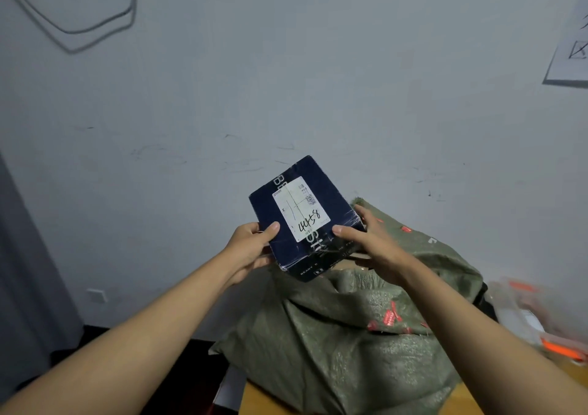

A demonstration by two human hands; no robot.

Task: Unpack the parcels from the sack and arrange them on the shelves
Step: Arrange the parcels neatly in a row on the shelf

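Observation:
A dark blue parcel box [331,198] with a white shipping label marked by hand is held up in front of the wall, above the sack. My left hand [253,246] grips its left near corner, thumb on top. My right hand [370,239] grips its right side, thumb on the top face and fingers along the edge. Below the box lies the green woven sack [343,335] with red print, its mouth open toward me.
The sack rests on a wooden surface [264,398]. Clear plastic bags with orange strips [534,319] lie at the right. A pale wall fills the background, with a paper sheet [569,54] at the upper right and a dark floor at the lower left.

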